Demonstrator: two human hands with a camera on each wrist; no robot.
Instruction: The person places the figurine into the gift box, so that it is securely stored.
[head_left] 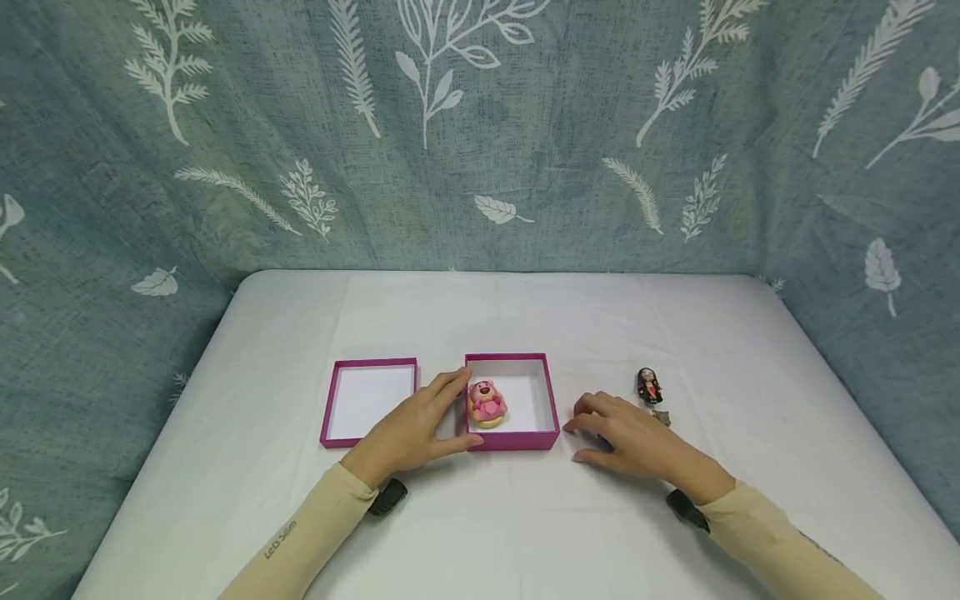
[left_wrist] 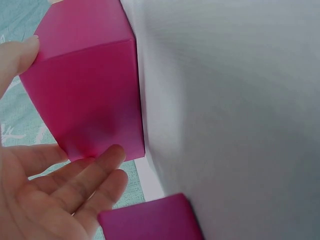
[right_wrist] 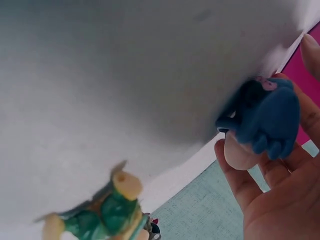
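My left hand (head_left: 412,425) grips the left side of an open pink box (head_left: 517,441), thumb at the front corner and fingers toward the back. Inside the box, against its left wall, sits a pink bear figurine (head_left: 487,406). My right hand (head_left: 633,435) hovers low over the table right of the box, fingers bent loosely and thumb apart. In the right wrist view a blue figurine (right_wrist: 272,117) with a pale lower part is in front of its fingers; the thumb does not touch it. That figurine is hidden in the head view.
A shallow pink-rimmed lid (head_left: 368,362) lies left of the box, white inside up. Beyond my right hand stand a dark-haired figurine (head_left: 648,386) in black and red and a green-and-tan figurine (right_wrist: 102,215), mostly hidden in the head view. White cloth covers the table (head_left: 525,533).
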